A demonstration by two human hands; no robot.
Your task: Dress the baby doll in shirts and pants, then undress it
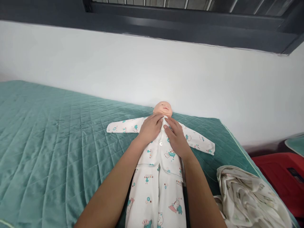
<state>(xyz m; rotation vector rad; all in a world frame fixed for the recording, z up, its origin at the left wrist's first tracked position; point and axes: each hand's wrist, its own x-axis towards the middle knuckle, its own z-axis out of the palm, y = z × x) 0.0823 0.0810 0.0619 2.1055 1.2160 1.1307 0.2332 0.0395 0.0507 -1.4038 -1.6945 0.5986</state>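
Note:
A baby doll (pixel 163 107) lies on its back, head toward the wall. It wears a white baby shirt (pixel 152 153) with a teal and pink print, its sleeves spread to both sides, and matching trousers (pixel 144 186). My left hand (pixel 152 127) and my right hand (pixel 175 134) meet at the collar below the doll's chin. Fingers of both hands are bent and closed on the front edges of the shirt at the neck. Whatever lies under the fingertips is hidden. A snap button (pixel 161 143) shows lower on the shirt front.
A green quilted cover (pixel 59 152) lies beneath the doll. Crumpled white printed cloth (pixel 249 196) sits at the lower right, near the bed's edge. Beyond that edge is a red plastic box (pixel 282 171). The white wall (pixel 142 69) rises behind the doll's head.

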